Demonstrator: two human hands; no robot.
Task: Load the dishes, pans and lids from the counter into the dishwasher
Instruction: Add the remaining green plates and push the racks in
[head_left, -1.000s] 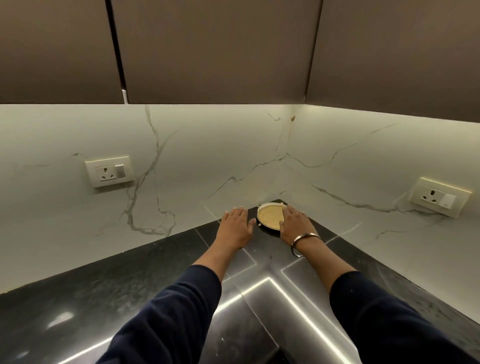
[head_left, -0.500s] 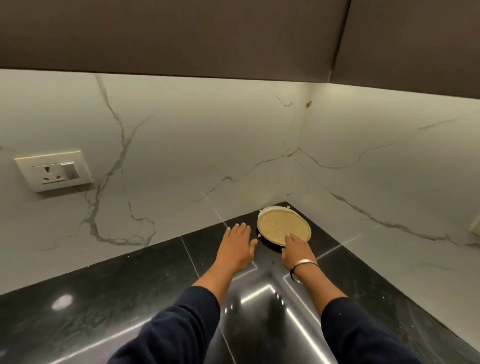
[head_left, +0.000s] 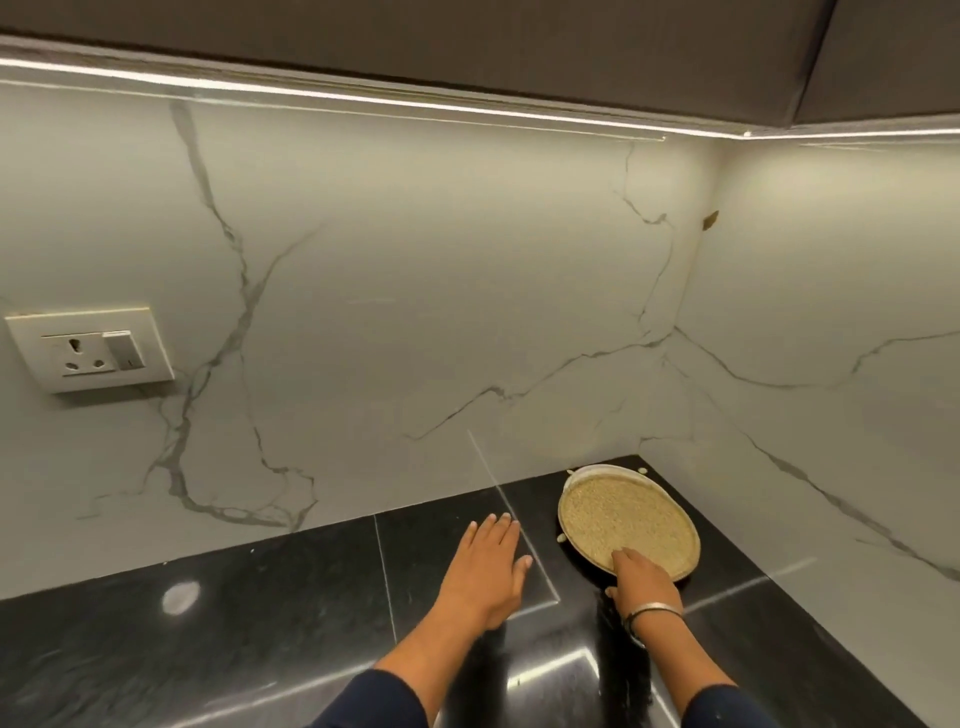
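A round beige speckled plate (head_left: 626, 517) lies in the far corner of the black stone counter (head_left: 260, 623), close to both marble walls. My right hand (head_left: 641, 579) grips the plate's near rim, fingers over the top and thumb at the edge; a metal bangle circles that wrist. My left hand (head_left: 485, 571) hovers flat with straight fingers just left of the plate, touching nothing that I can see. No dishwasher is in view.
White marble backsplash walls meet at the corner behind the plate. A wall socket (head_left: 88, 349) sits on the left wall. Dark upper cabinets with a light strip (head_left: 363, 98) hang overhead.
The view has tilted and closed in on the corner. My right hand slid from the plate's top back to its near rim. My left hand stayed flat beside it.
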